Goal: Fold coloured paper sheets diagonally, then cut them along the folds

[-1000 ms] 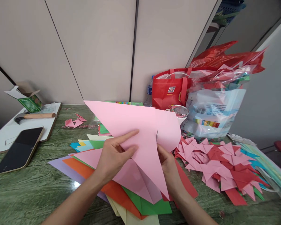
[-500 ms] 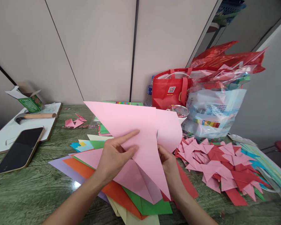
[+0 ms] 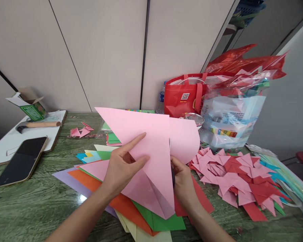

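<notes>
A large pink paper sheet (image 3: pixel 146 134) is held up above the table between both hands, split down the middle with its right part curling away. My left hand (image 3: pixel 122 166) pinches the left part, index finger stretched along the paper. My right hand (image 3: pixel 183 181) is closed on the sheet's right part from behind; something dark shows at its fingers that I cannot make out. Under the hands lies a fan of coloured paper sheets (image 3: pixel 96 181) in orange, green, purple, yellow and pink.
A heap of folded pink and red paper triangles (image 3: pixel 237 178) lies right. Behind it stand a red tote bag (image 3: pixel 184 95) and plastic bags of paper (image 3: pixel 232 114). At left are a phone (image 3: pixel 21 160), a white board (image 3: pixel 5 144), a wooden-handled tool (image 3: pixel 37 124) and a small green box (image 3: pixel 29 107).
The split in the pink sheet has lengthened; the left part has swung left and down, the right part has lifted slightly. My right hand shifted a little toward the split.
</notes>
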Demonstrator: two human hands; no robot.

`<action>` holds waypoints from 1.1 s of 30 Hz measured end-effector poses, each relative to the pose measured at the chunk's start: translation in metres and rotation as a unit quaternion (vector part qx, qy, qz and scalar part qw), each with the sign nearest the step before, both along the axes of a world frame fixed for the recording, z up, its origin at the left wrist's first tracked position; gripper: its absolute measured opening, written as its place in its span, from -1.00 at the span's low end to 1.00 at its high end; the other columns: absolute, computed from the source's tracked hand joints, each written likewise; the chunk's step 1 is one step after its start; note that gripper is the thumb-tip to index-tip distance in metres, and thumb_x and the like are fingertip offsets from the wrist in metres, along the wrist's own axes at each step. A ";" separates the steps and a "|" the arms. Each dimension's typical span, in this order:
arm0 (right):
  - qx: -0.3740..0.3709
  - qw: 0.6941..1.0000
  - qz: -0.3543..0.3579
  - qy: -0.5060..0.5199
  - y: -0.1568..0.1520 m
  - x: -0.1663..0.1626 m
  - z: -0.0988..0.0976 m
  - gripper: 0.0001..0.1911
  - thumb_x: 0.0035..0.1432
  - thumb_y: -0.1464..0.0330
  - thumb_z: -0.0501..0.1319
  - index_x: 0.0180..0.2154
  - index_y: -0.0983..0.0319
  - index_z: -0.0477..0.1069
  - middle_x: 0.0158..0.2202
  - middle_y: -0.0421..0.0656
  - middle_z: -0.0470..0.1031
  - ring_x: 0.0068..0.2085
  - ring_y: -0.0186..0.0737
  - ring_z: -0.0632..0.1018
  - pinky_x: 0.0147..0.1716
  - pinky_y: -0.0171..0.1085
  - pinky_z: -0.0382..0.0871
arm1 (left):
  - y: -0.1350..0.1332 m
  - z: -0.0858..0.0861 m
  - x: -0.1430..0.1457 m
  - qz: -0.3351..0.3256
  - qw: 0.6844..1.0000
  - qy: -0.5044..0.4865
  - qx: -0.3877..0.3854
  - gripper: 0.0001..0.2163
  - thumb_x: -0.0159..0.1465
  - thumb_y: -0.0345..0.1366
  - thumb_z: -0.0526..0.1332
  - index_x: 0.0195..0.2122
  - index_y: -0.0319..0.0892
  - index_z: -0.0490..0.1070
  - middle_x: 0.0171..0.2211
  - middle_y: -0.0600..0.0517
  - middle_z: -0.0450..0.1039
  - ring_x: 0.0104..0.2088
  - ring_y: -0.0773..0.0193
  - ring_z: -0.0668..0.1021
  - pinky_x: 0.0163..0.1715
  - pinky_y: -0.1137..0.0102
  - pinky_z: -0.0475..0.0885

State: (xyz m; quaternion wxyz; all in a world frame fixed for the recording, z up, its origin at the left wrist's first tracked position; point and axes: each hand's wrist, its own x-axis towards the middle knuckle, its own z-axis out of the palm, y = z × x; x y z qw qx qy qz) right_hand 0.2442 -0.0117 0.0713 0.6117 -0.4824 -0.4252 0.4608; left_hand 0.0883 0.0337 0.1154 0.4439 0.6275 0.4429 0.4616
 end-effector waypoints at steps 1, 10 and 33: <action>0.000 1.000 0.002 0.001 0.000 0.000 0.000 -0.74 -0.13 0.33 0.39 -0.29 0.21 0.53 -0.36 -0.16 0.61 -0.38 -0.19 0.56 -0.40 -0.28 0.47 | 0.001 0.000 -0.001 0.010 1.000 -0.001 0.019 -0.53 0.05 -0.25 0.35 0.03 -0.01 0.44 -0.28 0.08 0.57 -0.49 0.30 0.51 -0.64 0.48 0.39; -0.001 1.000 0.024 -0.006 0.000 -0.002 -0.006 -0.78 -0.11 0.39 0.35 -0.30 0.22 0.52 -0.32 -0.16 0.61 -0.37 -0.20 0.56 -0.42 -0.31 0.44 | 0.013 -0.002 -0.012 0.072 0.996 -0.039 0.040 -0.68 0.07 -0.16 0.35 -0.12 -0.03 0.54 -0.09 0.05 0.54 -0.17 0.13 0.57 -0.42 0.45 0.50; -0.015 0.999 0.034 0.000 0.000 0.001 -0.004 -0.54 -0.15 0.37 0.41 -0.12 0.21 0.47 -0.08 -0.08 0.56 -0.21 -0.08 0.58 -0.25 -0.20 0.50 | 0.011 -0.001 -0.009 -0.003 0.997 -0.034 0.063 -0.72 0.08 -0.37 0.35 -0.17 0.03 0.55 -0.13 0.11 0.55 -0.05 0.13 0.55 -0.04 0.34 0.48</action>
